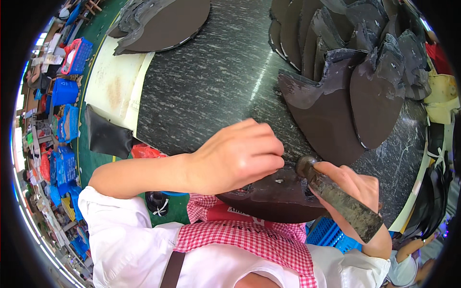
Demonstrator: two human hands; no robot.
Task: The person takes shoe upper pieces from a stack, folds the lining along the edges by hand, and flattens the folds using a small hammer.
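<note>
A dark brown leather-like piece (276, 197) with a curved lower edge lies at the near edge of the dark speckled work surface (211, 81), partly overhanging it. My left hand (240, 156) is closed over its upper edge, fingers curled down and fingertips hidden. In my right hand (353, 185) is a hammer (343, 204) with a worn metal head. Its round face is close to the piece, just right of my left fingers, and its flat end points toward me. Whether the face touches the piece I cannot tell. The handle is mostly hidden by my hand.
Overlapping dark pieces (321, 110) pile up at the far right, reaching near the hammer. Another stack (163, 26) lies far left. A black flap (109, 132) hangs by the left edge. Below the surface sits a blue basket (331, 235); more blue crates (65, 91) stand left.
</note>
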